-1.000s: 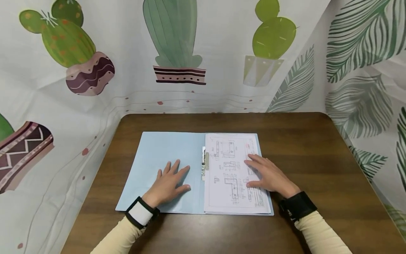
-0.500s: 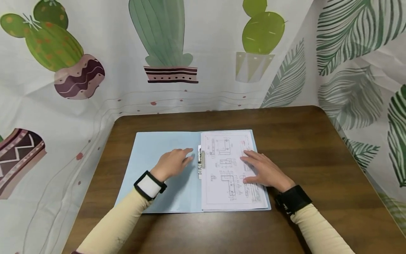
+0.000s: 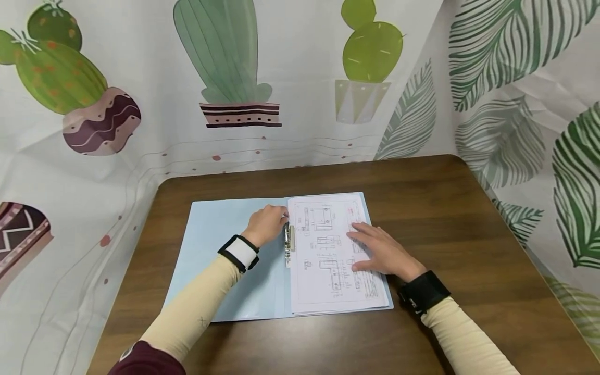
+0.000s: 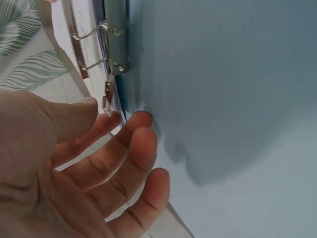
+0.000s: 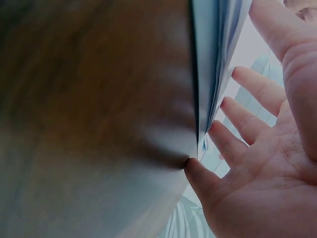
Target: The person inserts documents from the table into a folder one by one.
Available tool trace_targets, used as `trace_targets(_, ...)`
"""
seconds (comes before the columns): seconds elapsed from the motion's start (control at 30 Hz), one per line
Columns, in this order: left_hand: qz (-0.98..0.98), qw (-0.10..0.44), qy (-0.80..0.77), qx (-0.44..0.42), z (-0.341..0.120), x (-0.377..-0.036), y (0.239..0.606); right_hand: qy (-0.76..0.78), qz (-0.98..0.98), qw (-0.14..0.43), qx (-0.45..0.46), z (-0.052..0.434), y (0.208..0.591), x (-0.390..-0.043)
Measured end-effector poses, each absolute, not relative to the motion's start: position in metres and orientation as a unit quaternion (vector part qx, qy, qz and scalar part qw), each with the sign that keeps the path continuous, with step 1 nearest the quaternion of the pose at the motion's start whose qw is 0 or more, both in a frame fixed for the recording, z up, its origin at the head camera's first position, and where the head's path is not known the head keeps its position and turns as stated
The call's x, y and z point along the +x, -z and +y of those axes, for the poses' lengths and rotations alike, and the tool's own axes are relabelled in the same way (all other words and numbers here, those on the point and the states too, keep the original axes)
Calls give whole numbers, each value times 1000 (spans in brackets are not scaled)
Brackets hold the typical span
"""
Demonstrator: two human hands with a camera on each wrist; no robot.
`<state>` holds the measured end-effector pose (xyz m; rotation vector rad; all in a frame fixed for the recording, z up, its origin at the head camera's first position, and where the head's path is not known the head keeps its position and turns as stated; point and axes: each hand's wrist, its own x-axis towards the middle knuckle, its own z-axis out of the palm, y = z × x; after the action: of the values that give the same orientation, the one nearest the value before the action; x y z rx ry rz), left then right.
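A light blue folder (image 3: 225, 291) lies spread on the table. White sheets with technical drawings (image 3: 323, 297) fill its right half, held along the spine by a metal clip (image 3: 288, 255). My left hand (image 3: 266, 225) is at the clip's far end. In the left wrist view, the clip's small lever (image 4: 107, 101) sits between thumb tip and index fingertip, a narrow gap beside the thumb; the other fingers are loosely bent. My right hand (image 3: 382, 250) rests with spread fingers on the sheets' right side. Its little finger (image 5: 198, 176) touches the table past the folder's edge.
The brown wooden table (image 3: 422, 208) extends around the folder on every side. Behind it hangs a white cloth (image 3: 304, 62) printed with cacti and leaves, meeting the table's far and side edges.
My left hand has lifted off the folder's left cover and moved right and away to the clip's far end. The right hand has stayed on the sheets. The head view has shifted slightly.
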<state>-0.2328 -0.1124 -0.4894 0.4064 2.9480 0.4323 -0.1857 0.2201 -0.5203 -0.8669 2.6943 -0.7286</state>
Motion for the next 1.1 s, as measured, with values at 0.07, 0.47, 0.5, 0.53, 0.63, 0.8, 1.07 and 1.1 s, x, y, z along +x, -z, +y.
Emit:
trace_targets(0.07,979,62,-145,130,-112,-235,492,247,916,111,-295,219,520,-186)
trace_targets(0.47,978,58,-159,119,-113,-237,493,246,918,111,-290,217,520,-186)
trace_targets(0.5,978,56,-159,120,-113,-237,492,246,918,111,-290,217,520,-186)
trace_targets(0.53,978,55,-161,121,-113,-236,492,246,918,112,-289,217,520,-186)
trace_targets(0.63,976,47,-171,124,-115,-233,490,247,918,112,-288,217,521,-185)
trace_targets(0.8,970,13,-200,142,-121,-222,487,243,922,112,-281,217,521,-184)
trace_targets(1.07,948,-43,-245,199,-133,-192,476,246,922,116,-276,216,519,-183)
trace_targets(1.1,946,-44,-248,205,-135,-188,476,247,922,118,-275,215,519,-183)
